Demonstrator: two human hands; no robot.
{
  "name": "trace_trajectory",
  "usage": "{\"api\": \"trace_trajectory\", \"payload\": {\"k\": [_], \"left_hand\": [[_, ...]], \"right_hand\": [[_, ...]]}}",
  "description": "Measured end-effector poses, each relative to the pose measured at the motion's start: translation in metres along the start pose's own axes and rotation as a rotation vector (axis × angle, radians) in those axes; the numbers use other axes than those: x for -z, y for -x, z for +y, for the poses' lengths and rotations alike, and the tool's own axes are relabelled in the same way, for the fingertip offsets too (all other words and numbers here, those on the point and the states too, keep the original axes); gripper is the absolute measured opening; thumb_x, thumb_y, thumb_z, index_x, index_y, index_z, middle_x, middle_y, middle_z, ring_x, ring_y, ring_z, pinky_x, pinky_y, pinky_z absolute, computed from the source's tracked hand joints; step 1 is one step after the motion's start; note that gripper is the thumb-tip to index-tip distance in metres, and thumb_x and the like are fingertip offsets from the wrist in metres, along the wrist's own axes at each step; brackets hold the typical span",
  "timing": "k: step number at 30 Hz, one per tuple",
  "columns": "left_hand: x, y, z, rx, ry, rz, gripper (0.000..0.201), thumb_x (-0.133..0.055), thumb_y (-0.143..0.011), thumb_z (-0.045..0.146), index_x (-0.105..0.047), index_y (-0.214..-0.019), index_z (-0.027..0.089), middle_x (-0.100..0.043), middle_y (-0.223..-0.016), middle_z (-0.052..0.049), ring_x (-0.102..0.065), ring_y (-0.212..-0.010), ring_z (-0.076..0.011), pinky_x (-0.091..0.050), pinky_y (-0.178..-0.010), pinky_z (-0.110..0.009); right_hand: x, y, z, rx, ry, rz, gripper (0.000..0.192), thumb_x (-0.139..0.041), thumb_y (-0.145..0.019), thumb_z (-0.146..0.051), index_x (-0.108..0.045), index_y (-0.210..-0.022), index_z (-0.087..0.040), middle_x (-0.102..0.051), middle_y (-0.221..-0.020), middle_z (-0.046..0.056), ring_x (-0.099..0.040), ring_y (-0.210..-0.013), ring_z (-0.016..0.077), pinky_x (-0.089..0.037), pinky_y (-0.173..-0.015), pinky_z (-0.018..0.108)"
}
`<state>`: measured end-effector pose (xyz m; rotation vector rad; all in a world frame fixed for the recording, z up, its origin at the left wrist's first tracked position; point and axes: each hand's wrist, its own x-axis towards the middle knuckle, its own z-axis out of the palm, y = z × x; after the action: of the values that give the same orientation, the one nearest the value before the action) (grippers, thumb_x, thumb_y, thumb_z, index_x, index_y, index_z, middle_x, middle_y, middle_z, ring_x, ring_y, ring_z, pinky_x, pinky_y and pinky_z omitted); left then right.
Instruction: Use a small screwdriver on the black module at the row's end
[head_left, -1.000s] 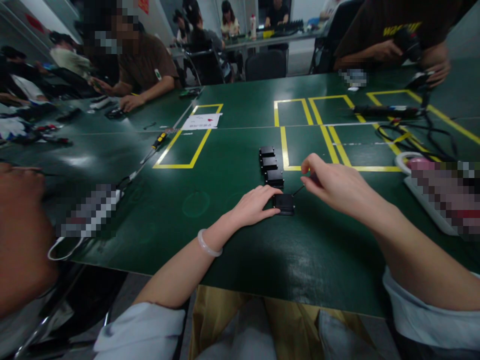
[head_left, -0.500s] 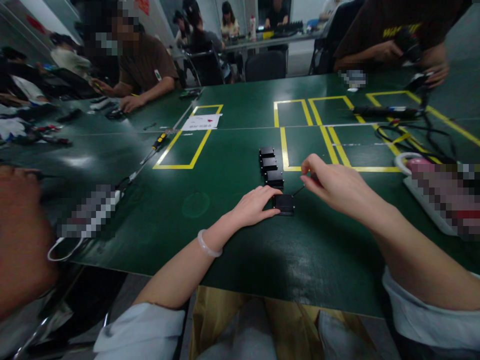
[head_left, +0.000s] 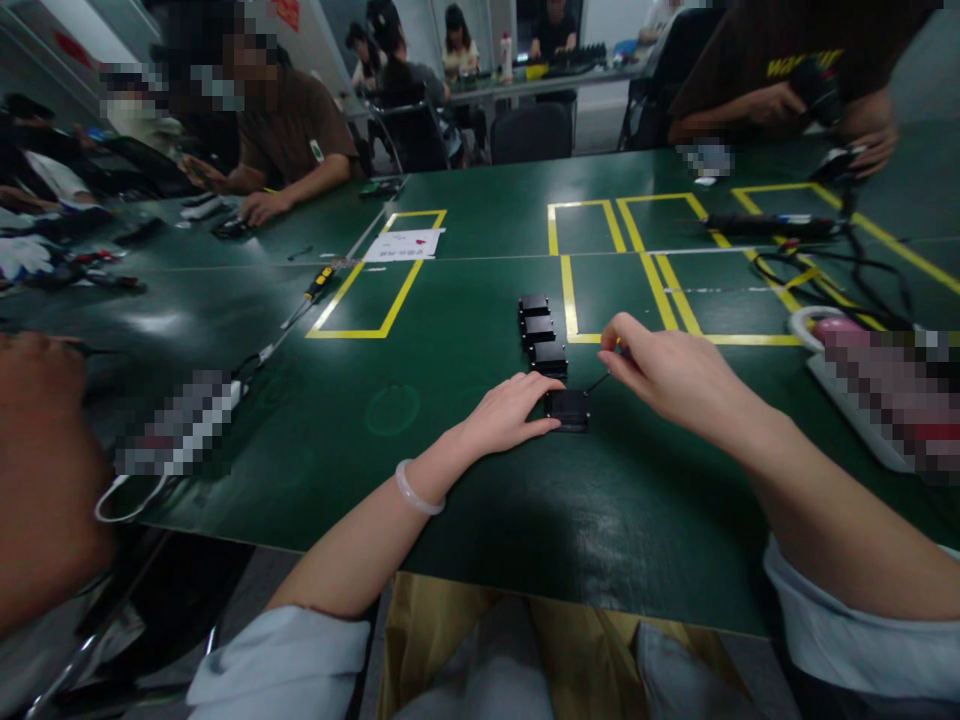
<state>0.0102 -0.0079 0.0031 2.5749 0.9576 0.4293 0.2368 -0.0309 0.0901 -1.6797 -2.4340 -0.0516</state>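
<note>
A small black box (head_left: 569, 409) lies on the green table (head_left: 465, 470) in front of me. My left hand (head_left: 510, 412) rests on its left side and holds it down with the fingers. My right hand (head_left: 671, 375) is closed around a thin dark tool (head_left: 598, 381) whose tip points at the box's upper right corner. Three more black boxes (head_left: 540, 328) lie in a row just behind it.
Yellow tape rectangles (head_left: 637, 260) mark the table. A screwdriver (head_left: 315, 284) and a white card (head_left: 403, 244) lie at the left rectangle. Cables (head_left: 817, 268) and a white tray (head_left: 862, 400) sit to the right. Other people sit at the far side and at my left.
My right hand has shifted very slightly with the tool. The left hand and the boxes have stayed in place.
</note>
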Motion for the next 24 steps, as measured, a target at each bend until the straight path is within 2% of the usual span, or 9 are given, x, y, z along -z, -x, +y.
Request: {"api": "trace_trajectory", "payload": {"k": [5, 11, 18, 24], "left_hand": [[0.0004, 0.0001, 0.0003, -0.001, 0.004, 0.003, 0.039, -0.061, -0.090, 0.036, -0.048, -0.124, 0.023, -0.059, -0.119, -0.006, -0.056, -0.106, -0.0231, -0.047, -0.088, -0.036], [0.0018, -0.0003, 0.0014, 0.005, 0.010, -0.009, 0.038, -0.061, -0.090, 0.036, -0.049, -0.124, 0.023, -0.059, -0.120, -0.007, -0.056, -0.107, -0.0238, -0.046, -0.090, -0.037], [0.0007, 0.0001, 0.0007, -0.001, -0.001, -0.003, 0.040, -0.062, -0.090, 0.036, -0.048, -0.125, 0.022, -0.058, -0.119, -0.007, -0.055, -0.107, -0.0231, -0.046, -0.090, -0.036], [0.0021, -0.0001, 0.0013, -0.002, -0.003, -0.010, 0.039, -0.061, -0.090, 0.037, -0.048, -0.124, 0.022, -0.058, -0.119, -0.007, -0.056, -0.106, -0.0238, -0.046, -0.089, -0.037]], "right_hand": [[0.0024, 0.0016, -0.0018, 0.015, -0.049, 0.014, 0.022, -0.038, -0.094, -0.035, -0.048, -0.108, -0.020, -0.066, -0.077, 0.003, -0.057, -0.062, 0.0184, -0.025, -0.051, 0.028], [0.0022, 0.0010, -0.0028, 0.006, 0.002, 0.008, 0.027, -0.038, -0.095, -0.045, -0.051, -0.101, -0.021, -0.065, -0.073, 0.003, -0.058, -0.061, 0.0199, -0.025, -0.051, 0.028], [-0.0002, 0.0010, 0.0011, 0.025, -0.032, -0.009, 0.021, -0.039, -0.094, -0.035, -0.048, -0.107, -0.020, -0.066, -0.076, 0.003, -0.058, -0.062, 0.0191, -0.025, -0.050, 0.028], [0.0009, 0.0013, -0.0008, 0.027, -0.049, 0.018, 0.024, -0.039, -0.094, -0.039, -0.048, -0.105, -0.021, -0.066, -0.077, 0.003, -0.057, -0.062, 0.0183, -0.024, -0.050, 0.027]]}}
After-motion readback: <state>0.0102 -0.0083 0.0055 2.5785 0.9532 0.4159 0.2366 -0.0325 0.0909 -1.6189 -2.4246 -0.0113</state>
